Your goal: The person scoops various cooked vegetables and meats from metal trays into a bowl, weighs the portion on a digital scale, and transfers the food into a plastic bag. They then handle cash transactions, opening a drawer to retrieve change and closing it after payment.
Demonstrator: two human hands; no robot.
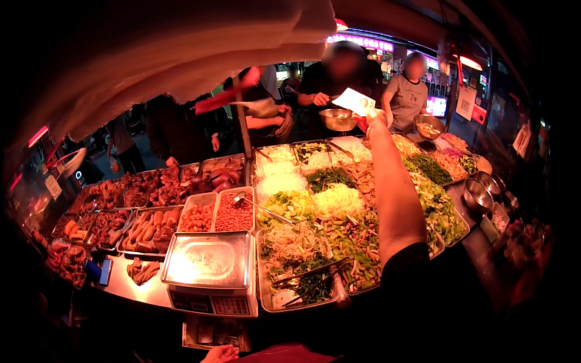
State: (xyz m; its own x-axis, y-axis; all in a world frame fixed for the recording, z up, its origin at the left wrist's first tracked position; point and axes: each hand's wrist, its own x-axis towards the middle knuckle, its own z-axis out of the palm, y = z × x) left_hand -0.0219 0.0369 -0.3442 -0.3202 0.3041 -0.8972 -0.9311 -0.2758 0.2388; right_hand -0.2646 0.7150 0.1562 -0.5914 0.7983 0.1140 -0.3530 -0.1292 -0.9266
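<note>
My right arm reaches far out over the food trays. At its end my right hand (376,121) grips the near corner of a pale printed paper slip (355,101), perhaps a banknote. Just beyond the slip is a steel bowl (338,120) in front of a person in dark clothes. My left hand (221,353) is low at the bottom edge, partly cut off, with its fingers curled; whether it holds anything does not show. Above it stands a weighing scale with a steel pan (206,261). Black tongs (313,272) rest in a tray of greens (313,290).
Trays of shredded vegetables (338,199) fill the middle, braised meats (154,229) the left. A ladle (263,208) lies across the peanut tray (233,218). Empty steel bowls (478,195) sit at right. A post (243,122) rises behind the trays. Several people stand across the counter.
</note>
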